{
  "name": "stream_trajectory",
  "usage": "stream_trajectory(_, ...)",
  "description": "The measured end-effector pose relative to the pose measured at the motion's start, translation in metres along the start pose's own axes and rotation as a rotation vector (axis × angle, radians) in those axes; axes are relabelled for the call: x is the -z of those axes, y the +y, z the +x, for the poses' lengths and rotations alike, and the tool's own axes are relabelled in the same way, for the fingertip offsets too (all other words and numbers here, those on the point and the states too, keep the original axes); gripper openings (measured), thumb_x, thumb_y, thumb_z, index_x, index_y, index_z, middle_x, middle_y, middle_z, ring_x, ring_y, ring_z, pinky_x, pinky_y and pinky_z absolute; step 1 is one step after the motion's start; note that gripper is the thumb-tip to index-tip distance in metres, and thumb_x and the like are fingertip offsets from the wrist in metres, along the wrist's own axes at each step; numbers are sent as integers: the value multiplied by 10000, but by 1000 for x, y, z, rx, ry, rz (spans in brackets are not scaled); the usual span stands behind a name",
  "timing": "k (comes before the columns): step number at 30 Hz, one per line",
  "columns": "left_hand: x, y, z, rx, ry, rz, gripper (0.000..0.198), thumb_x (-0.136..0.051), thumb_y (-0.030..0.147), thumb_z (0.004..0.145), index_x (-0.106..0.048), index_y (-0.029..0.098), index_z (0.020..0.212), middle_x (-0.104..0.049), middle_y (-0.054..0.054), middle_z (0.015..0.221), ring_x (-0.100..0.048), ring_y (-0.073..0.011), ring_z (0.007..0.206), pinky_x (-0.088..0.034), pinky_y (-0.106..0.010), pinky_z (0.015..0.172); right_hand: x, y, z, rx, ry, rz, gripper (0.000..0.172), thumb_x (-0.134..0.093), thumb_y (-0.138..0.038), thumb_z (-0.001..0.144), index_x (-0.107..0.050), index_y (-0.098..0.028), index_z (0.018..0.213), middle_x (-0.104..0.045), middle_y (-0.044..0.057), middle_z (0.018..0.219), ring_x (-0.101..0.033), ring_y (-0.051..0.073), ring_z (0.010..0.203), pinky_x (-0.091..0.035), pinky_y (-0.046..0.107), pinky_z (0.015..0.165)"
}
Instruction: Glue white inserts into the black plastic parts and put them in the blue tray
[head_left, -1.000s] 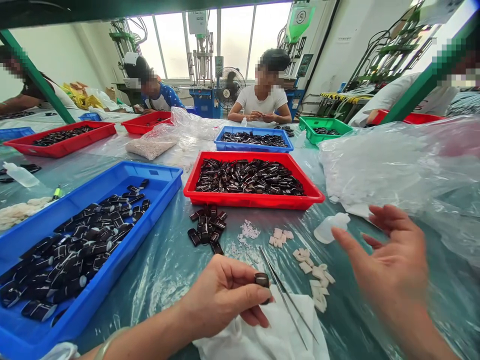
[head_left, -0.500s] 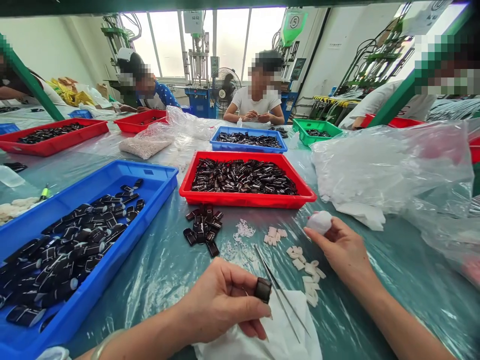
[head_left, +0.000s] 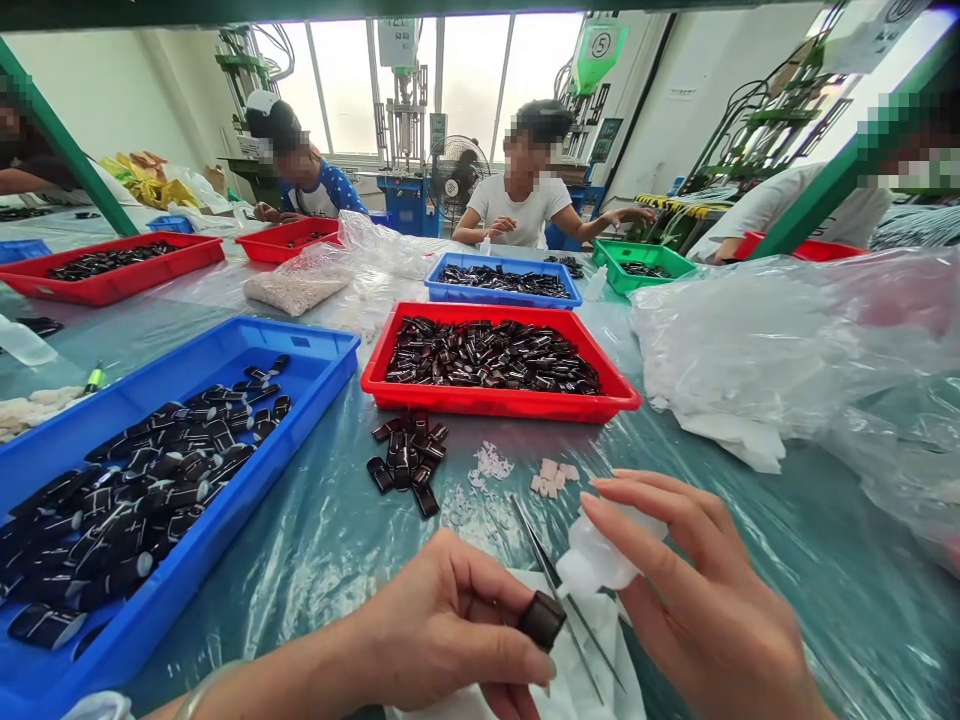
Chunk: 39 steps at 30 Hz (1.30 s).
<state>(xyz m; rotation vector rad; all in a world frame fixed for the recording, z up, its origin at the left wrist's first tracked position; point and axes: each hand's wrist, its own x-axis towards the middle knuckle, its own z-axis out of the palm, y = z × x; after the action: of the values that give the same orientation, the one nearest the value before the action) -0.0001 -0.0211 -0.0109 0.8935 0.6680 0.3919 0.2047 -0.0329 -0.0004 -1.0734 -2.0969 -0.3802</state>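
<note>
My left hand [head_left: 450,635] pinches a small black part [head_left: 541,619] between thumb and fingers, low in the view. My right hand [head_left: 701,600] grips a small white squeeze bottle [head_left: 600,558], its tip pointing down toward the black part. Metal tweezers [head_left: 559,600] lie on a white cloth [head_left: 592,680] between the hands. A small heap of black parts [head_left: 407,460] and some little white pieces [head_left: 553,476] lie on the plastic-covered table just beyond.
A blue tray [head_left: 315,375] with black parts stands at my left, a red tray [head_left: 495,402] of them straight ahead. Crumpled clear plastic bags [head_left: 787,340] fill the right. Farther trays and several seated people line the far side.
My right hand picked up the white bottle from the table and brought it back toward the black part. My left hand has kept its hold and sunk slightly lower.
</note>
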Motion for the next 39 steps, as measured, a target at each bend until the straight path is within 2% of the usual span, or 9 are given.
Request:
stream_trajectory(3,-1,1,0,7,-12,1,101,-686,177,645,-684,85,687,-608,-19,568,-614,-103,531,-482,-157,504,3,-2,1,18,-8,-47,430,-437,24,782,-581,-268,1063,-618,60,987,-567,223,989,-478,391,789)
stream_trajectory(10,-1,1,-1,23,-43,-4,144,-694,177,645,-710,82,752,-611,-26,598,-593,-81,519,-493,-156,525,6,-3,0,126,-19,-205,295,-460,-63,852,-612,-274,992,-654,52,907,-585,217,942,-436,408,807)
stream_trajectory(19,1,1,1,48,-58,4,137,-697,200,657,-709,90,738,-613,-17,592,-587,-75,515,-492,-151,525,8,-3,-11,139,-72,-156,322,-484,-63,843,-604,-241,1083,-630,87,1024,-546,257,1040,-377,469,886)
stream_trajectory(39,1,2,-1,51,-37,35,103,-677,178,665,-705,86,703,-601,-15,559,-581,-69,489,-480,-137,494,8,-6,-2,143,-23,-156,303,-455,-22,844,-602,-242,990,-663,63,911,-592,225,949,-424,433,836)
